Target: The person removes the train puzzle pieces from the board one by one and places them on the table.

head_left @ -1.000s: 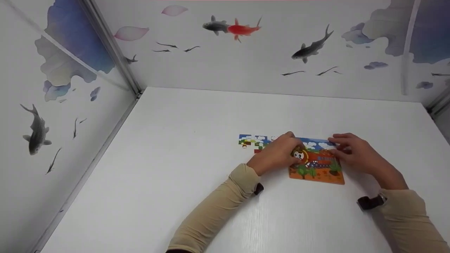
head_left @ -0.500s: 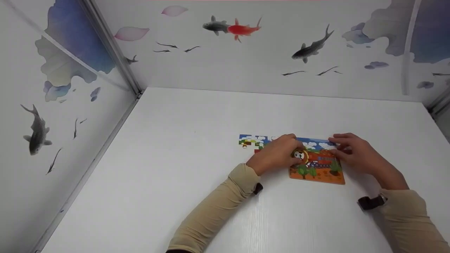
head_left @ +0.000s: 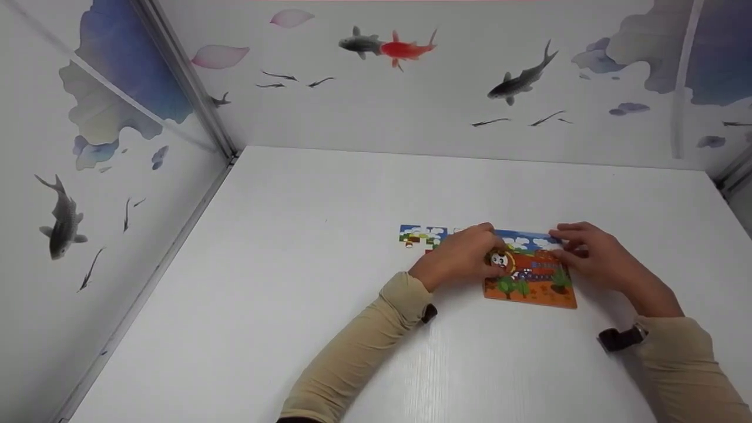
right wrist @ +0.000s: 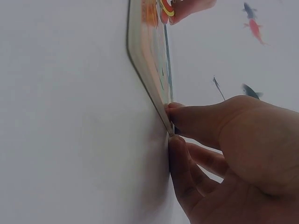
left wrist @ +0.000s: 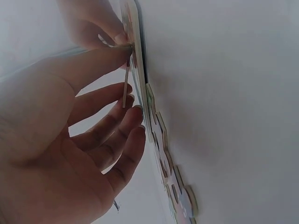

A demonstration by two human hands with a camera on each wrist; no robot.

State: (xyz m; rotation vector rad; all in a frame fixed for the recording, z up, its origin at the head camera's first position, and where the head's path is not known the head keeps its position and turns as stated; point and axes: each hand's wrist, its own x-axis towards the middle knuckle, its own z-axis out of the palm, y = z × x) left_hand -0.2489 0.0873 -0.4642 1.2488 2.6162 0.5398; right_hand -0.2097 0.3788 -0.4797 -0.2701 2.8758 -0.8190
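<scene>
A jigsaw puzzle board [head_left: 529, 290] with a bright cartoon picture lies flat on the white table. Over its left part, my left hand [head_left: 461, 255] pinches a puzzle piece [head_left: 499, 259] printed with a round eyed face in a yellow ring. The left wrist view shows this piece [left wrist: 125, 88] edge-on and tilted against the board, between thumb and fingers. My right hand [head_left: 605, 258] pinches the board's right edge, its thumb [right wrist: 196, 122] on top and a finger against the side. Loose puzzle pieces [head_left: 410, 232] lie left of the board, some hidden behind my left hand.
The white table [head_left: 282, 264] extends around the puzzle on every side. Panels printed with fish [head_left: 408, 49] stand along the back and left edges. Each wrist wears a dark strap [head_left: 620, 339].
My left hand and the piece with the face have shifted very slightly toward me. The board, the loose pieces and my right hand look unchanged.
</scene>
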